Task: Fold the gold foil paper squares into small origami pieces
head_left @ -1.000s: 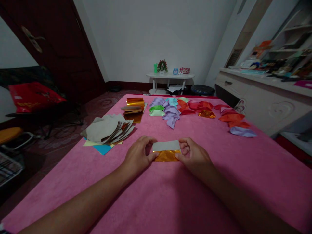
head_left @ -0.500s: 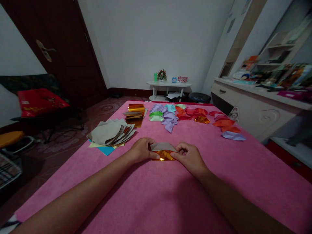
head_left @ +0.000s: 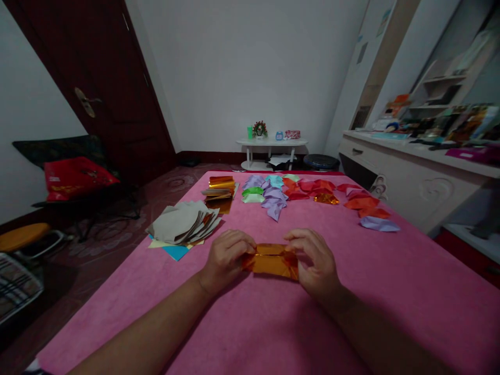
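Observation:
A folded piece of gold foil paper (head_left: 273,264) is held between my two hands, low over the pink cloth. My left hand (head_left: 230,258) is closed on its left end, thumb hidden behind the fingers. At the other end, my right hand (head_left: 314,260) grips it between thumb and curled fingers. A crease runs across the paper, and its shiny gold side faces me. Beyond my left hand lies a fanned stack of grey-backed paper sheets (head_left: 182,223), with blue and yellow sheets (head_left: 175,252) under it.
Gold foil sheets (head_left: 221,183) lie at the table's far left. Folded paper pieces in purple (head_left: 274,195), green (head_left: 253,191), red (head_left: 320,186) and gold (head_left: 326,199) spread along the far side of the pink cloth (head_left: 187,323). A white desk (head_left: 410,166) stands on the right.
The foil paper has been turned or opened: its grey face no longer shows and more gold does. Both hands have come slightly nearer to me. The camera view has shifted a little.

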A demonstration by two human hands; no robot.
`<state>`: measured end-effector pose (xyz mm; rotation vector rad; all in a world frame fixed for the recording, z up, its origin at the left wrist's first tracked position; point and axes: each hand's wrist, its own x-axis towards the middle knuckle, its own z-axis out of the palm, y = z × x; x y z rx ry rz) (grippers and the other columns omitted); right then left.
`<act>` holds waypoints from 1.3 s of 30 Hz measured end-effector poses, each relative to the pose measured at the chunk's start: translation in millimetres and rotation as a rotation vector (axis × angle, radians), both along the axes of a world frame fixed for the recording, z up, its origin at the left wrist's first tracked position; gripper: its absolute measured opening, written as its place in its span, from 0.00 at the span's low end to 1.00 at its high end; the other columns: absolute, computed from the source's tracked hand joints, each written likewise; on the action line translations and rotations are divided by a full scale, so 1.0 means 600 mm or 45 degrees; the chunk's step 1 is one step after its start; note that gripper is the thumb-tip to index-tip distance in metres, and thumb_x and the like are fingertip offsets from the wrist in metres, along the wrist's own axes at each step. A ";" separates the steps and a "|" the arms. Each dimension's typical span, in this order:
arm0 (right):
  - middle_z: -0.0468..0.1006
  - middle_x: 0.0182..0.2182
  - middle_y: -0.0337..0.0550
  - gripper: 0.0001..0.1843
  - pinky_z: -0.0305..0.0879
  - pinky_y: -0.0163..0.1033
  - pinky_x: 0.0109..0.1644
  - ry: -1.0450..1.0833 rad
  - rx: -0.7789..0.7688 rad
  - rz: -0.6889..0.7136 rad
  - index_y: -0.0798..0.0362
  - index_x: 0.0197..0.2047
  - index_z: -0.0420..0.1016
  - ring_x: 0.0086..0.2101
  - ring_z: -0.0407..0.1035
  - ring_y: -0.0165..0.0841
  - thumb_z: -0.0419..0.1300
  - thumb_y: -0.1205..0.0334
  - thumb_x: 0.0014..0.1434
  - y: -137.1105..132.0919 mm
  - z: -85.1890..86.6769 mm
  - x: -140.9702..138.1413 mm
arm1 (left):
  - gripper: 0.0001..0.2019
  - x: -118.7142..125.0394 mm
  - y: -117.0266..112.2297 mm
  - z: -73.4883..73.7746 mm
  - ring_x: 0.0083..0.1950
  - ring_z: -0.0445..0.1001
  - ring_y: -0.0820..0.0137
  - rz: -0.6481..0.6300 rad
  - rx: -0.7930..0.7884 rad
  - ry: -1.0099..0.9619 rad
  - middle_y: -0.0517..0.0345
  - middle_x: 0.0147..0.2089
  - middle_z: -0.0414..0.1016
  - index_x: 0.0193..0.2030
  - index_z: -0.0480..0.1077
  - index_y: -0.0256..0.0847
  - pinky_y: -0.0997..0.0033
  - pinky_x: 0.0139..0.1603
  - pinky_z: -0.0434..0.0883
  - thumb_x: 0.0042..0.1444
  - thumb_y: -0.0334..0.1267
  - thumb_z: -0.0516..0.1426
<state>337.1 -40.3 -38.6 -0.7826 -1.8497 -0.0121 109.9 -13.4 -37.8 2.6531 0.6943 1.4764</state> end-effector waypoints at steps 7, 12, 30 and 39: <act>0.71 0.43 0.46 0.13 0.63 0.43 0.41 -0.187 0.141 0.057 0.51 0.34 0.71 0.41 0.67 0.36 0.59 0.78 0.50 -0.006 -0.001 -0.010 | 0.04 -0.002 0.004 -0.014 0.31 0.71 0.71 0.027 -0.039 -0.046 0.55 0.28 0.74 0.32 0.64 0.40 0.70 0.35 0.66 0.56 0.30 0.56; 0.71 0.44 0.47 0.15 0.66 0.44 0.42 -0.187 0.060 -0.028 0.49 0.37 0.74 0.42 0.68 0.37 0.57 0.78 0.50 -0.002 -0.006 -0.008 | 0.04 -0.009 0.002 -0.008 0.32 0.70 0.71 0.004 -0.010 0.019 0.54 0.30 0.73 0.36 0.69 0.40 0.70 0.34 0.65 0.57 0.30 0.54; 0.76 0.41 0.46 0.16 0.66 0.43 0.43 -0.219 -0.177 -0.050 0.49 0.42 0.76 0.41 0.70 0.37 0.58 0.73 0.52 0.008 -0.007 -0.007 | 0.11 -0.010 0.003 0.003 0.32 0.68 0.73 -0.024 0.052 0.040 0.56 0.31 0.72 0.44 0.74 0.44 0.73 0.32 0.65 0.55 0.31 0.58; 0.78 0.32 0.41 0.13 0.62 0.41 0.39 -0.226 -0.028 -0.062 0.49 0.37 0.78 0.33 0.71 0.33 0.57 0.74 0.53 0.009 -0.005 -0.005 | 0.07 -0.010 0.005 -0.003 0.33 0.67 0.73 0.064 0.076 0.093 0.56 0.33 0.71 0.39 0.74 0.44 0.73 0.33 0.64 0.55 0.30 0.57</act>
